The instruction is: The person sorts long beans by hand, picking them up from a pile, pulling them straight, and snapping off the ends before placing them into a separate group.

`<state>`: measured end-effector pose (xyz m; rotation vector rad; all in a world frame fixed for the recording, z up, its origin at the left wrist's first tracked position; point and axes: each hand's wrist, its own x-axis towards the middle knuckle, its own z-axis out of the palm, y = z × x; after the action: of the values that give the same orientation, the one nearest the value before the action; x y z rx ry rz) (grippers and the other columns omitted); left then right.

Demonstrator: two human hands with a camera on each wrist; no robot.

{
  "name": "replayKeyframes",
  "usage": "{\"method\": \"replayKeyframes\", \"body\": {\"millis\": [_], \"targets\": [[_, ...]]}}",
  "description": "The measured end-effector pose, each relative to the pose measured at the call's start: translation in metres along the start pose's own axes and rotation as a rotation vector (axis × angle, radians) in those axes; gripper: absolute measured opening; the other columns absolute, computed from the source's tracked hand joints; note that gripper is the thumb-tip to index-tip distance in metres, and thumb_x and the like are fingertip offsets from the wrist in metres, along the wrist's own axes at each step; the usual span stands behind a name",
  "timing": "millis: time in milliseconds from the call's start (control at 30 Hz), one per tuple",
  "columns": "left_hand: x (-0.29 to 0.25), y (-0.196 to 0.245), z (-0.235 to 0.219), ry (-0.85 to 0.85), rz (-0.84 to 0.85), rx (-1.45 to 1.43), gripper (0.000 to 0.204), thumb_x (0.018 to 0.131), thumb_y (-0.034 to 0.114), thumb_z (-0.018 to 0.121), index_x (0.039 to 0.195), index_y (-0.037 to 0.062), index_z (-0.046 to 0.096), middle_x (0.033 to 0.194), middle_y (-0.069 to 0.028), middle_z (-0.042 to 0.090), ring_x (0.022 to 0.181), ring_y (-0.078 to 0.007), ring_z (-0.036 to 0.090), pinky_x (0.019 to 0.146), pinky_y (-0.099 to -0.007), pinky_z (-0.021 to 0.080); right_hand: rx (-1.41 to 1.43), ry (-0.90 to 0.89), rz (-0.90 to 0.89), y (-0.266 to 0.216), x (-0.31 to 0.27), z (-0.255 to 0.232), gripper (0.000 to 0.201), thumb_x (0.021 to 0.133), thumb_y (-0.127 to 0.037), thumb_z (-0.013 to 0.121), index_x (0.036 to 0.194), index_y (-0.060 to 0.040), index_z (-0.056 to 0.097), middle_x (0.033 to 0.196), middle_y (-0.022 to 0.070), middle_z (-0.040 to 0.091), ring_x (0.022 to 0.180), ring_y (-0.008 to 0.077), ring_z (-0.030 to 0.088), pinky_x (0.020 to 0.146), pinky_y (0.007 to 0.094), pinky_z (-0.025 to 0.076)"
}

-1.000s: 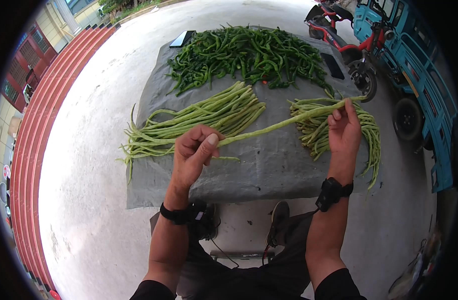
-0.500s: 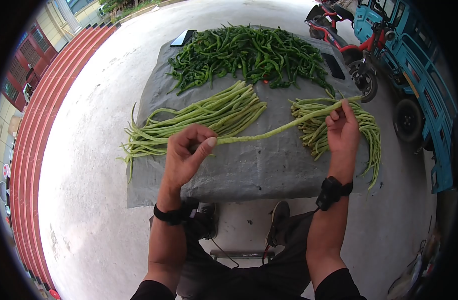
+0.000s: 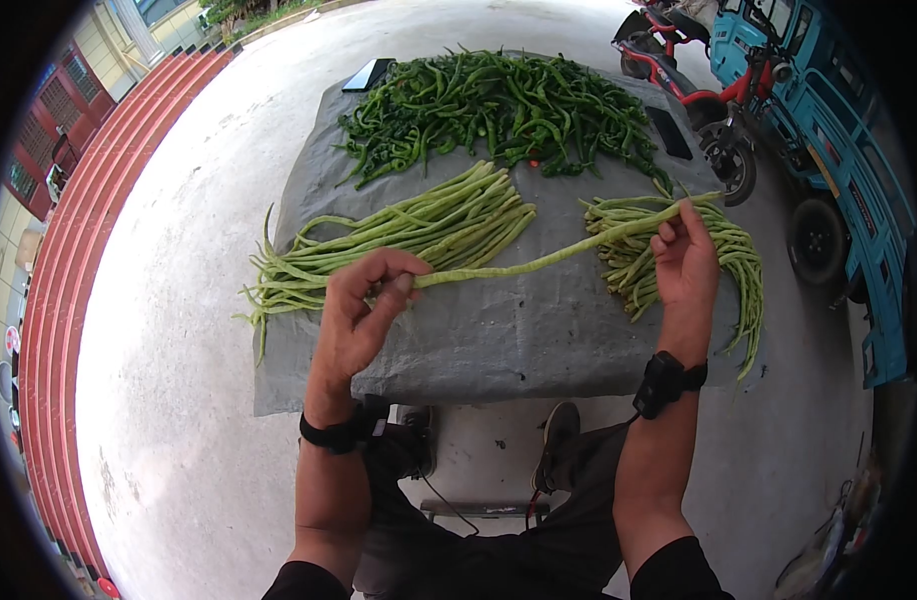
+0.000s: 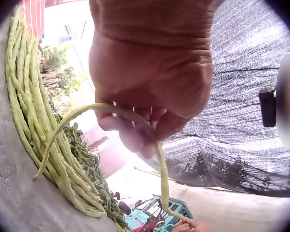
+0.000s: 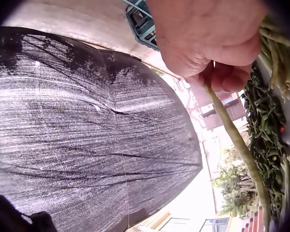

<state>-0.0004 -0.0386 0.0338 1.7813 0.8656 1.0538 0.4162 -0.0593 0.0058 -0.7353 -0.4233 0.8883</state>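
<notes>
One long green bean (image 3: 539, 262) is stretched between my two hands above the grey cloth (image 3: 469, 350). My left hand (image 3: 354, 315) pinches it between thumb and fingers. In the left wrist view the bean's free tail (image 4: 63, 126) droops past those fingers. Up and to the right, my right hand (image 3: 689, 260) pinches the bean near its other end, and a short tip sticks out beyond. Behind my left hand lies a larger bundle of long beans (image 3: 419, 230). A second bundle of long beans (image 3: 741, 270) lies behind and around my right hand, partly hidden by it.
A wide heap of green peppers (image 3: 489, 115) covers the far part of the cloth. Phones lie beside it, one at the left (image 3: 367, 76) and a dark one at the right (image 3: 669, 133). Beyond stand a red scooter (image 3: 669, 75) and a blue three-wheeler (image 3: 829, 140). Red steps (image 3: 109, 220) run along the left.
My left hand has moved left and slightly up along the bean, its fingers loosening, then pinching again. My right hand has hardly moved and still holds its end.
</notes>
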Motion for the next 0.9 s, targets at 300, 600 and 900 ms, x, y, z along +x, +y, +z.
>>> {"method": "replayKeyframes", "body": {"millis": [300,600,900], "targets": [[-0.007,0.004,-0.003,-0.125,-0.052,0.05,0.02,0.1,0.0,0.072,0.119,-0.0012,0.073,0.095,-0.0048,0.074,0.087,-0.0105,0.07,0.077,-0.0273,0.054,-0.114,0.029,-0.034,0.002,0.0,0.003,0.012,0.104,-0.018,0.074,0.104,-0.0082,0.067,0.085,-0.0002,0.061,0.073,0.011,0.058,0.059,0.0305,0.046],[-0.013,0.015,-0.014,-0.023,-0.044,0.04,0.018,0.099,0.002,0.075,0.117,0.0007,0.074,0.097,-0.0052,0.077,0.09,-0.0108,0.072,0.075,-0.028,0.056,-0.143,-0.006,-0.003,0.007,-0.003,0.01,0.012,0.104,-0.019,0.074,0.103,-0.0094,0.066,0.085,-0.0008,0.063,0.071,0.0101,0.061,0.058,0.0297,0.048],[-0.011,0.007,-0.017,0.049,0.117,0.414,0.021,0.094,-0.001,0.074,0.115,0.0015,0.075,0.105,-0.0117,0.077,0.099,-0.0267,0.075,0.089,-0.0356,0.058,-0.167,-0.05,0.047,0.017,-0.005,0.015,0.013,0.103,-0.02,0.075,0.102,-0.0111,0.067,0.084,-0.0015,0.064,0.07,0.0094,0.061,0.057,0.0282,0.049]]}}
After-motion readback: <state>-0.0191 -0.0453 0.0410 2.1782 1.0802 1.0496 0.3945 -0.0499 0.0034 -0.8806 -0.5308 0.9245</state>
